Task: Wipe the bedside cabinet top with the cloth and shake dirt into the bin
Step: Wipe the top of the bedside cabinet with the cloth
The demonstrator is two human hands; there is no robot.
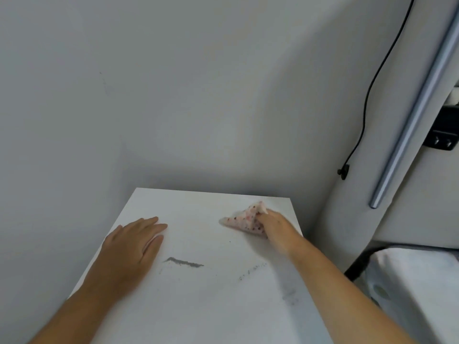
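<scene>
Bunched in the right hand [272,225], the cloth [244,219] presses the cabinet top [211,306] near its far right corner. Left hand [129,249] flat, empty, bracing. Wiping step; next sweep must gather the dirt streak [185,262] nearer centre. Bin unseen.

Cabinet top [211,306] centre open btwn left hand [129,249] & right hand [273,225]; wall [173,95] blocks rear.

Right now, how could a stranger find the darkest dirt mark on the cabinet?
Start at the flat white cabinet top. Between the flat left hand and the right hand gripping the speckled pink cloth lies a short dark grey streak, solid where the others are faint.
</scene>
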